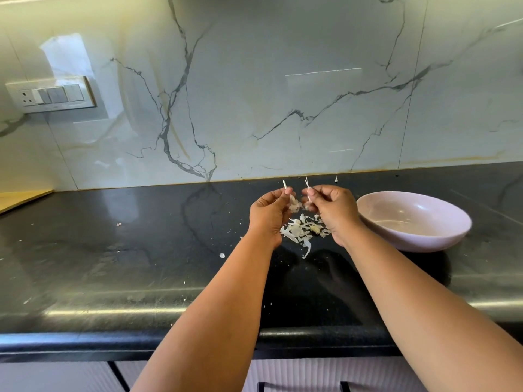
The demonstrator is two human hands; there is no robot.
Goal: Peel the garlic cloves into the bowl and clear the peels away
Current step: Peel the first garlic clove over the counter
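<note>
I am observing both hands raised just above the black counter (141, 250), close together and nearly touching. The left hand (268, 210) is curling its fingers round a garlic clove (294, 205), which is showing only as a pale, ragged lump between the fingertips; a thin strip of skin is sticking up past the thumb. The right hand (331, 207) is pinching a second strip of peel (306, 183), which is standing up above its fingertips. I cannot tell whether the right hand is also touching the clove, because the fingers of both hands are hiding the point where they meet.

Directly beneath the hands, a heap of peels (297, 232) is lying on the counter. The right wrist is covering its right edge. One yellowish lump in the heap may be a clove, but it is too small for me to confirm.

The pale pink bowl (418, 222) is sitting on the counter just to the right of the right hand, apart from the heap. Its near wall is blocking part of the floor; I am seeing faint pale marks inside but cannot make out what they are.

Small white flecks are lying scattered across the counter to the left. A switch plate (51, 97) is mounted on the marble wall at far left. Both forearms are running out of view at the bottom edge.
</note>
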